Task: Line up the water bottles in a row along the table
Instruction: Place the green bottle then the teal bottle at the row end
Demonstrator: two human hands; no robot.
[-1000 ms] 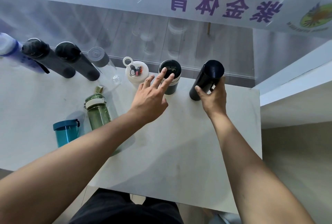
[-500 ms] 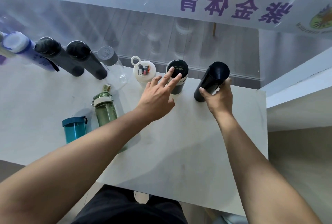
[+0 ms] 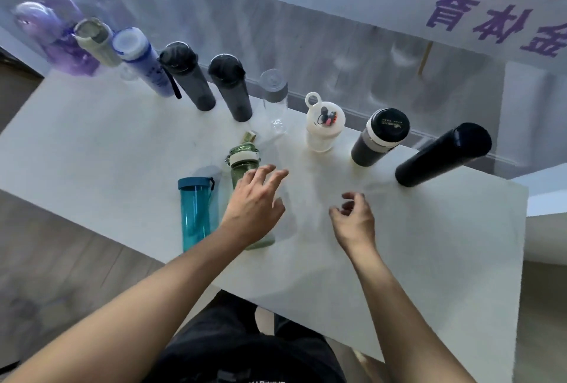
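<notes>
Several bottles stand in a row along the far edge of the white table (image 3: 429,244): purple bottle (image 3: 58,39), beige bottle (image 3: 98,42), blue bottle (image 3: 141,60), two dark grey bottles (image 3: 190,79) (image 3: 231,88), clear bottle (image 3: 274,100), white shaker (image 3: 323,125), grey flask (image 3: 379,137) and black flask (image 3: 441,155). Nearer me stand a green bottle (image 3: 242,161) and a teal bottle (image 3: 194,210). My left hand (image 3: 256,201) hovers in front of the green bottle with fingers spread, holding nothing. My right hand (image 3: 352,217) hangs loosely curled over the table, empty.
A glass wall with a banner of purple characters (image 3: 491,26) runs right behind the row. The table's right edge (image 3: 521,260) drops to a lower ledge. Wooden floor (image 3: 46,260) lies to the left. My dark trousers (image 3: 245,352) show below the near edge.
My right hand let go of the black flask and pulled back. My left hand left the grey flask and moved toward the green bottle. The view swung left, showing more of the row.
</notes>
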